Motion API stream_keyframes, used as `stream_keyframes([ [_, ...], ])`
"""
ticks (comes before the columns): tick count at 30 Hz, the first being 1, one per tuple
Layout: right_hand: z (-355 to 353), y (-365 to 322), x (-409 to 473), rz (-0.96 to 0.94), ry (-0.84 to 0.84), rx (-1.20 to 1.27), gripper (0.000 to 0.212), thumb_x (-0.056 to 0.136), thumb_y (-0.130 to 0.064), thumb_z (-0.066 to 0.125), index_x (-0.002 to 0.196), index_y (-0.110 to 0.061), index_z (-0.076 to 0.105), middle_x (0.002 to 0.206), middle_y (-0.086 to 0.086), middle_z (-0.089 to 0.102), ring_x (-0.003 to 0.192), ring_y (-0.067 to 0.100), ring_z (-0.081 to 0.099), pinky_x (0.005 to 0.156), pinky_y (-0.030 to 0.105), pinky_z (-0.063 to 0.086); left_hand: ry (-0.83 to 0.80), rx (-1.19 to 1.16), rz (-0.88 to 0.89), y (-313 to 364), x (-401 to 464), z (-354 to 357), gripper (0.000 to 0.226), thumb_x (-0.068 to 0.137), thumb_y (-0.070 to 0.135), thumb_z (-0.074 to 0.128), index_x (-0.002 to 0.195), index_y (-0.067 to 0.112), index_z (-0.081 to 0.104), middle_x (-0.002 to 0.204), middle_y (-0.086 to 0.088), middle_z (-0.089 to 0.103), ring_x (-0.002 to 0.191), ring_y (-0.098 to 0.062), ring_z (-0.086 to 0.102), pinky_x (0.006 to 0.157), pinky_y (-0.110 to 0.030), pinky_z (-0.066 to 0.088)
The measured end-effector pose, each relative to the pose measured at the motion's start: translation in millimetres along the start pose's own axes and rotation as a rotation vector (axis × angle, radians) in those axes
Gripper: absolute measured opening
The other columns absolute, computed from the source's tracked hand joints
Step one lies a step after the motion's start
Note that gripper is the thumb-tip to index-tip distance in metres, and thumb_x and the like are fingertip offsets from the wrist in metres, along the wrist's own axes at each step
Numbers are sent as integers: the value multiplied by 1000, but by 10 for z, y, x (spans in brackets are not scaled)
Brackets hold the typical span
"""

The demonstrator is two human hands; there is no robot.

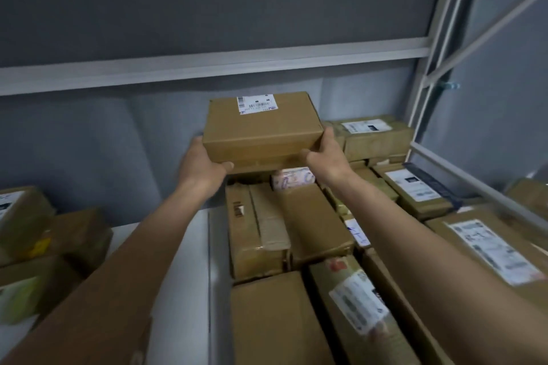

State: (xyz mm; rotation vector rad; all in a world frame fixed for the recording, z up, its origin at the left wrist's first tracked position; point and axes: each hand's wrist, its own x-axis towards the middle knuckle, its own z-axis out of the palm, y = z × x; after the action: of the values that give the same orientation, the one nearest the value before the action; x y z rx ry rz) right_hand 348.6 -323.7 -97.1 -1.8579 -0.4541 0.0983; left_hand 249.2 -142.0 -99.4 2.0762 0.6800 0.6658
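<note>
Gripping a box (261, 130) by its two near corners, you hold it up over the parcels (421, 192) stacked toward the back edge of the shelf (181, 261). Your left hand (201, 167) wraps the left corner, thumb tucked under the front face. Your right hand (326, 154) clasps the right corner, thumb on the front and fingers round the side. The box sits level, its white label (257, 104) on top at the far side, close to the grey back wall (89, 142). Whether its underside touches the pile cannot be told. Just below it lies a patterned roll (293, 178) on a taped carton (267, 225). More parcels crowd the shelf's right back corner, and others sit at its left edge. A pale rail (207, 68) runs across above.
</note>
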Motion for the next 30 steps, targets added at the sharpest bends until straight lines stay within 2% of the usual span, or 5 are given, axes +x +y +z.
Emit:
stream_keyframes([
  [5,-807,348,22,33,67,36,36,91,-19,55,124,-16,41,114,1,56,104,18,53,89,30,41,-39,18,19,431,-254,727,52,82,13,73,127,10,48,122,-6,58,113,-25,55,94,-30,41],
  [17,-2171,1190,248,165,162,65,40,92,-35,53,124,-17,40,116,0,54,104,18,51,91,34,40,-239,-128,-34,1064,-643,2171,63,82,29,74,134,18,42,127,0,56,117,-20,53,103,-41,43],
  [22,-2306,1523,308,221,327,67,47,90,-43,57,117,-10,39,114,7,51,102,21,51,82,33,41,-311,-301,-206,1141,-528,2555,60,88,49,60,139,27,37,136,-1,49,122,-24,49,100,-48,45],
  [26,-2379,1831,353,311,437,45,34,88,-46,53,96,-16,37,113,14,50,103,32,54,88,48,47,-334,-465,-377,1208,-328,2885,56,91,44,58,140,28,35,143,-3,38,126,-29,44,86,-49,55],
  [30,-2501,2000,369,392,440,128,56,60,-59,55,98,-22,36,118,10,46,108,38,54,86,50,51,-377,-504,-423,1279,-130,3213,40,94,34,57,131,27,43,138,-4,40,123,-31,44,87,-52,54],
])
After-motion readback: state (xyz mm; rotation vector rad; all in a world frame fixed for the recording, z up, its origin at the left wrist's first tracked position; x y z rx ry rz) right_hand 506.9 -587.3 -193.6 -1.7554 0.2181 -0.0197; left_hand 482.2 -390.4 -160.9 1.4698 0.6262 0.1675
